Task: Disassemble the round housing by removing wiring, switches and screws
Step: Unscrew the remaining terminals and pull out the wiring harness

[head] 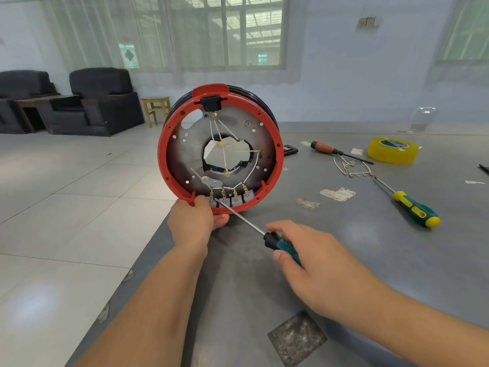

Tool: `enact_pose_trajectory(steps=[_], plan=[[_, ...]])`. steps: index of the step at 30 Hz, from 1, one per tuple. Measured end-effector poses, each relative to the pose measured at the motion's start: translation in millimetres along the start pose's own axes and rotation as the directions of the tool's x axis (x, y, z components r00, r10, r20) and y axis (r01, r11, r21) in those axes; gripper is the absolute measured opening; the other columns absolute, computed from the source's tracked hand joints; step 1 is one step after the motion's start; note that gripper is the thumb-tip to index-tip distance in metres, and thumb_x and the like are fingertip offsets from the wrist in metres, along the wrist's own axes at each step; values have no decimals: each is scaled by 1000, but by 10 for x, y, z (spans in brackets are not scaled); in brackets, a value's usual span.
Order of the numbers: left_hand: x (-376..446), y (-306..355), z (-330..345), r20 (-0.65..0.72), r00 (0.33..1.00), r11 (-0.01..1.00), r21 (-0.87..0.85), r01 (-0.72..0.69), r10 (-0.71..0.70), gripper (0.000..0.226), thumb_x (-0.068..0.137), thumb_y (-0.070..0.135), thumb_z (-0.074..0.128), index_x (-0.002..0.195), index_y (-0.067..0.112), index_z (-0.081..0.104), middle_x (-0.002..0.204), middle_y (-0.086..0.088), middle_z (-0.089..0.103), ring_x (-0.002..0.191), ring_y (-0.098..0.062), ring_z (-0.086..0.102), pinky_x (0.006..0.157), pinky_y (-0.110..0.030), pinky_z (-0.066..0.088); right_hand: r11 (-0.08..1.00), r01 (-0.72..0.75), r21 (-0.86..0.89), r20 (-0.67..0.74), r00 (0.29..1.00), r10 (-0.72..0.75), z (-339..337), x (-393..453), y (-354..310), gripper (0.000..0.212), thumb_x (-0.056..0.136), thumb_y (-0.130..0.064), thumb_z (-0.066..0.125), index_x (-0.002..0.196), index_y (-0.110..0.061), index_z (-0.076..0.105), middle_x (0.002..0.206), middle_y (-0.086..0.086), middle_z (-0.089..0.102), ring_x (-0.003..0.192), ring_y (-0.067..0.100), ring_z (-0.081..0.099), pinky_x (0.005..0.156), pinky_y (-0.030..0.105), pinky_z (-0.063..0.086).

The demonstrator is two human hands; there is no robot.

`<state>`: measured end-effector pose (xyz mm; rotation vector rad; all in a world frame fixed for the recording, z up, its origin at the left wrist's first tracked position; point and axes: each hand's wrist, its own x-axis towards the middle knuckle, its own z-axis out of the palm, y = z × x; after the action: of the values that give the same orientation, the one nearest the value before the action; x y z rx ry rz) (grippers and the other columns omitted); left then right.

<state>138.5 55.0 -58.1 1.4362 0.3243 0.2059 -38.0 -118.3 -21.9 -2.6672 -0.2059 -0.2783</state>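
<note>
The round housing (pixel 221 149) stands on its edge at the near-left corner of the grey table (pixel 344 260), open side toward you. It looks like a stiff plastic ring around a metal plate, probably light enough for one hand but top-heavy and ready to roll, so keep your hold low on the red rim, where you already have it, and press it down against the table.

Your left hand (pixel 194 221) grips that rim at the bottom, thumb hooked over the inside edge, the other fingers wrapped beneath. Your right hand (pixel 304 250) closes around the black-and-teal handle of the screwdriver (pixel 246 221), whose tip reaches the leftmost of the four grey switches (pixel 231 200) seated along the lower inside wall.

Those switches seem to be snapped into the plastic; pry gently, since the thin red tabs beside them could crack.

The white wires (pixel 227 154) cross the central hole and end in small brass terminals (pixel 211 193) on the switches. They are thin and springy; pull each by its metal terminal, not by the strand, or the crimp may tear.
</note>
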Motion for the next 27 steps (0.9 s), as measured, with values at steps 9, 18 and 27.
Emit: enact_pose_trajectory(steps=[9, 18, 27], plan=[[-44, 60, 23, -41, 998, 995, -97, 37, -41, 11, 102, 13, 49, 97, 12, 58, 76, -14, 76, 56, -30, 76, 48, -29, 61, 998, 7, -65, 20, 1000, -6, 252, -29, -21, 43, 104, -41, 39, 143, -51, 23, 106, -16, 37, 90, 26, 58, 82, 40, 51], [-88, 73, 62, -36, 996, 986, -149, 74, -80, 15, 103, 10, 46, 97, 11, 60, 84, -18, 76, 55, -28, 76, 46, -27, 58, 998, 5, -69, -7, 1000, -5, 278, 0, -82, 38, 105, -39, 39, 139, -49, 24, 107, -13, 36, 88, 27, 58, 80, 43, 52], [-96, 45, 50, -6, 999, 996, -76, 38, -39, 16, 104, 14, 46, 97, 11, 61, 78, -16, 77, 58, -30, 77, 50, -29, 61, 1000, -3, 19, -95, 996, 5, 166, -13, 24, 43, 96, -42, 41, 138, -48, 41, 105, -18, 52, 97, 10, 56, 87, 33, 50]])
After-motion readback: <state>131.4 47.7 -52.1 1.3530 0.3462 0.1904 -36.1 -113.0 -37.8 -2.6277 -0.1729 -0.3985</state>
